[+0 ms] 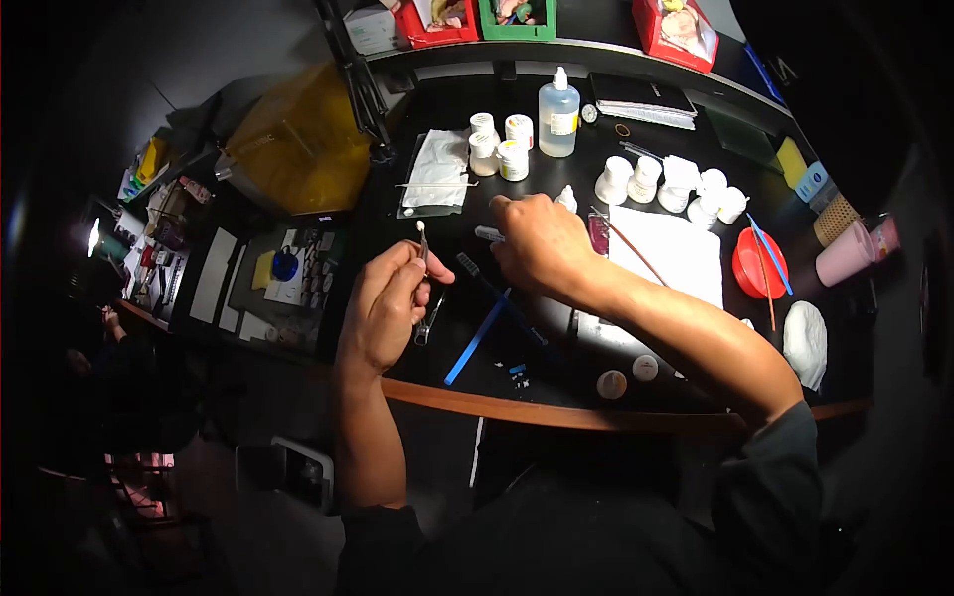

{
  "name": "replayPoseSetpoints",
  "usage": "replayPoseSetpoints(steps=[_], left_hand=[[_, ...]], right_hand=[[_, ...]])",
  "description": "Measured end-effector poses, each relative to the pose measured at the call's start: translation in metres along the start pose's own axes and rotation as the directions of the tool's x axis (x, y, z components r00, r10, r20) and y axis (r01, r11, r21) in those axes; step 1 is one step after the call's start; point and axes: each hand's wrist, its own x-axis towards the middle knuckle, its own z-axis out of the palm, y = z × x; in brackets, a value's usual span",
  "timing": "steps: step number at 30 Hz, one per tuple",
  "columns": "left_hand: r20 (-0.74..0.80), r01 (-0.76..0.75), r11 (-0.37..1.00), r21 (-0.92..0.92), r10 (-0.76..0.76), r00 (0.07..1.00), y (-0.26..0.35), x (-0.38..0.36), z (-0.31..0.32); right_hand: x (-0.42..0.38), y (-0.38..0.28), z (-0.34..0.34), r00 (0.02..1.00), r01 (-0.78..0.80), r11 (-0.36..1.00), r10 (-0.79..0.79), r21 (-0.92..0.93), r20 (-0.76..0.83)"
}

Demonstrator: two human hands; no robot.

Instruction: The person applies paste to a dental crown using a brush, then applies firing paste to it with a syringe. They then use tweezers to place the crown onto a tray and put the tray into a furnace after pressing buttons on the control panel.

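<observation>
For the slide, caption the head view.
Left hand holds a thin tool; right hand reaches over the dark bench.

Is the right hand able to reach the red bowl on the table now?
Probably yes: the right hand lies left of the red bowl, with only flat white paper between them.
</observation>
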Motion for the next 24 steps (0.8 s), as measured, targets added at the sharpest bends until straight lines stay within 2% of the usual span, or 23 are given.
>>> replayPoseSetpoints(steps=[4,6,9,10,12,13,14,15,16,17,18,21,22,24], left_hand=[[0.067,0.058,0.966,-0.252,-0.042,0.997,-0.006,-0.016,-0.001],[0.076,0.020,0.934,-0.358,0.008,0.997,-0.010,-0.018,-0.003],[0.015,-0.087,0.855,-0.511,0.110,0.994,-0.012,-0.013,0.007],[-0.014,-0.130,0.832,-0.539,0.146,0.989,-0.010,-0.011,0.012],[-0.105,-0.247,0.805,-0.540,0.227,0.968,-0.001,-0.004,0.029],[-0.138,-0.227,0.808,-0.544,0.180,0.974,0.013,-0.007,0.042],[-0.109,-0.239,0.790,-0.565,0.216,0.970,0.018,-0.004,0.052],[-0.076,-0.232,0.793,-0.563,0.230,0.970,0.021,-0.001,0.064],[-0.042,-0.226,0.796,-0.561,0.246,0.968,0.024,0.002,0.076],[-0.034,-0.243,0.807,-0.537,0.267,0.963,0.025,0.005,0.089],[0.045,-0.178,0.820,-0.544,0.241,0.970,0.023,0.006,0.096],[0.200,-0.245,0.842,-0.480,0.377,0.904,0.029,0.006,0.111],[0.180,-0.244,0.849,-0.468,0.362,0.915,0.031,0.004,0.112],[0.214,-0.308,0.930,-0.202,0.349,0.912,0.017,0.014,0.097]], right_hand=[[0.013,-0.011,0.012,0.993,-0.012,0.998,0.019,-0.056,0.113],[0.010,-0.012,0.009,0.988,-0.003,0.999,0.009,-0.041,0.151],[-0.007,-0.013,-0.013,0.976,0.102,0.989,-0.121,0.109,0.181],[-0.017,-0.012,-0.023,0.965,0.087,0.966,-0.143,0.245,0.220],[-0.038,-0.007,-0.044,0.938,0.029,0.867,-0.196,0.498,0.286],[-0.046,0.000,-0.047,0.930,0.015,0.783,-0.239,0.622,0.280],[-0.054,0.003,-0.053,0.923,-0.001,0.682,-0.281,0.732,0.262],[-0.064,0.003,-0.064,0.929,-0.111,0.640,-0.204,0.760,0.308],[-0.072,0.007,-0.059,0.954,-0.020,0.498,-0.249,0.867,0.165],[-0.080,0.011,-0.060,0.966,-0.015,0.436,-0.225,0.900,0.125],[-0.087,0.015,-0.063,0.976,-0.005,0.374,-0.199,0.927,0.086],[-0.111,0.048,-0.073,0.982,-0.118,0.427,-0.083,0.897,0.169],[-0.122,0.051,-0.076,0.992,-0.118,0.330,-0.013,0.937,0.129],[-0.143,0.067,-0.084,0.987,-0.117,0.274,0.135,0.955,0.082]])
